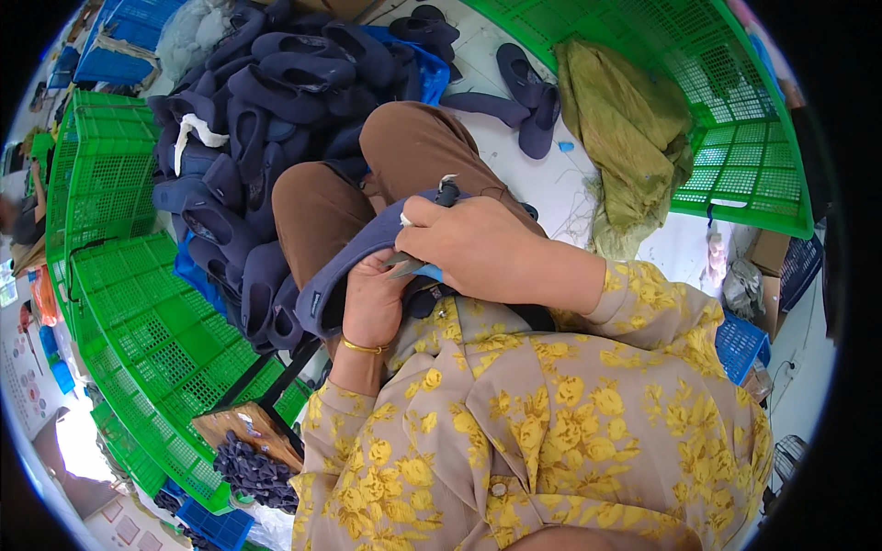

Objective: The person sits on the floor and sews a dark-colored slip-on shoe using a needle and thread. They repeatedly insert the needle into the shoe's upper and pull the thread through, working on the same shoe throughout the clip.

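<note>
Navy shoe (361,245): held aslant, small label at lower end
Cutting tool (429,272): metal blades, blue handle, beside shoe

From the wearer's head, I look steeply down through one wide fisheye, close above both hands (496,246) mid-frame.

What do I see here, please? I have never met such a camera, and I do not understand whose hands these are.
There is no machine: a person works bare-handed. The single picture comes from a wide fisheye camera worn on the head, looking down, so straight edges bend. The left hand's grip holds a dark blue shoe; the right hand's grip holds a small bladed tool close to it. Ahead on the left is a heap of similar shoes. On the white floor lie more shoes and an olive cloth.
</note>
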### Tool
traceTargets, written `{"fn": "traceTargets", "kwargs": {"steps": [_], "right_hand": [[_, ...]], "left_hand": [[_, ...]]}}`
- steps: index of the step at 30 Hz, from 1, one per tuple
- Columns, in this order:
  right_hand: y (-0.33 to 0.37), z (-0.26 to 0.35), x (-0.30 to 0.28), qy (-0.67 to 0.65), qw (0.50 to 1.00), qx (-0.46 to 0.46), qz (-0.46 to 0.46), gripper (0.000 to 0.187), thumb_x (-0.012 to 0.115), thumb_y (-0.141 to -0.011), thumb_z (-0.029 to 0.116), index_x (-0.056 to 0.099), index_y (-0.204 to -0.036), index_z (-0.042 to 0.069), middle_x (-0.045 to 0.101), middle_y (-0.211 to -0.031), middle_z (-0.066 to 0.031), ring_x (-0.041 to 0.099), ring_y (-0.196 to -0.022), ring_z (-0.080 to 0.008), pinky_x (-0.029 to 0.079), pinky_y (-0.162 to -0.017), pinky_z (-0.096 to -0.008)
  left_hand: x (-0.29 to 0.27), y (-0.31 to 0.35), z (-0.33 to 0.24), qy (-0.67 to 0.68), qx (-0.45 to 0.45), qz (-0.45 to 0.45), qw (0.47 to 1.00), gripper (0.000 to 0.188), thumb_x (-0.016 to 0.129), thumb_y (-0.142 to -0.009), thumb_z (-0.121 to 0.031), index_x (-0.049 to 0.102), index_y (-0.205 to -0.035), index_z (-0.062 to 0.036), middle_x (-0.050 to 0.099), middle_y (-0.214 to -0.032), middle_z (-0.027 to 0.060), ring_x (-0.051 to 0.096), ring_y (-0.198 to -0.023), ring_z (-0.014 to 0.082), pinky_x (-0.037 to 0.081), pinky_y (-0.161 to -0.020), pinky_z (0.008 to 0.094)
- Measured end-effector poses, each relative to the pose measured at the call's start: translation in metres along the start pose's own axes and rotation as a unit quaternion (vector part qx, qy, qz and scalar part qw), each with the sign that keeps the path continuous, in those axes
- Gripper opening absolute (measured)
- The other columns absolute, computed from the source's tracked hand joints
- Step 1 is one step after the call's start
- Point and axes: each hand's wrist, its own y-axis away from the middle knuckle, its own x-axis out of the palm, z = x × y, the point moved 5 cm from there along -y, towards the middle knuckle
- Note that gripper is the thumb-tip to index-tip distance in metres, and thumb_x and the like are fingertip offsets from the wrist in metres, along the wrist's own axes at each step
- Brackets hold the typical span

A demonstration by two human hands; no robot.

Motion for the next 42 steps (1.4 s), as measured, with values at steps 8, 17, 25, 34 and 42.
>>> {"fn": "traceTargets", "kwargs": {"steps": [8,17,25,34,42], "right_hand": [[-0.001,-0.007,0.002,0.056,0.990,-0.129,-0.008,0.012,0.064,-0.076,0.010,0.061,-0.088,0.008,0.055,-0.095,-0.0073,0.062,-0.070,-0.0287,0.051,-0.062,-0.0404],[-0.036,-0.006,-0.021,-0.525,0.832,0.114,-0.134,0.009,0.061,-0.098,0.015,0.061,-0.103,0.008,0.058,-0.082,0.0008,0.047,-0.065,-0.0031,0.039,-0.057,-0.0227],[-0.027,-0.017,-0.051,-0.748,0.647,0.124,-0.085,0.013,0.058,-0.098,0.016,0.058,-0.103,0.004,0.045,-0.071,0.0023,0.035,-0.055,-0.0060,0.037,-0.053,-0.0247],[0.091,-0.171,-0.284,-0.766,0.537,0.005,-0.353,0.016,0.033,-0.098,-0.001,0.034,-0.083,0.002,0.027,-0.072,-0.0033,0.028,-0.061,-0.0138,0.035,-0.064,-0.0290],[0.052,-0.130,-0.162,-0.540,0.748,0.093,-0.375,0.015,0.048,-0.098,0.007,0.057,-0.108,0.001,0.036,-0.070,0.0034,0.032,-0.058,-0.0080,0.032,-0.055,-0.0217]], "left_hand": [[-0.011,-0.007,0.011,-0.013,0.036,-0.006,0.999,0.019,0.061,-0.091,0.002,0.067,-0.109,0.0009,0.070,-0.106,0.0044,0.064,-0.091,0.0100,0.050,-0.084,0.0242],[0.004,0.003,-0.010,-0.123,0.002,-0.062,0.990,0.014,0.073,-0.089,-0.012,0.065,-0.086,-0.0006,0.062,-0.081,-0.0044,0.052,-0.071,0.0028,0.042,-0.063,0.0194],[0.013,0.019,-0.113,-0.618,0.079,0.039,0.781,0.032,0.075,-0.073,-0.020,0.052,-0.069,0.0011,0.050,-0.063,0.0082,0.046,-0.056,0.0203,0.039,-0.053,0.0324],[-0.032,0.034,-0.119,-0.805,0.135,0.153,0.558,0.023,0.068,-0.070,-0.020,0.055,-0.069,-0.0019,0.059,-0.077,0.0148,0.055,-0.079,0.0355,0.043,-0.075,0.0454],[-0.017,0.057,-0.087,-0.805,0.241,0.042,0.540,0.026,0.078,-0.066,-0.018,0.062,-0.084,-0.0084,0.059,-0.086,0.0060,0.055,-0.088,0.0287,0.042,-0.084,0.0404]]}}
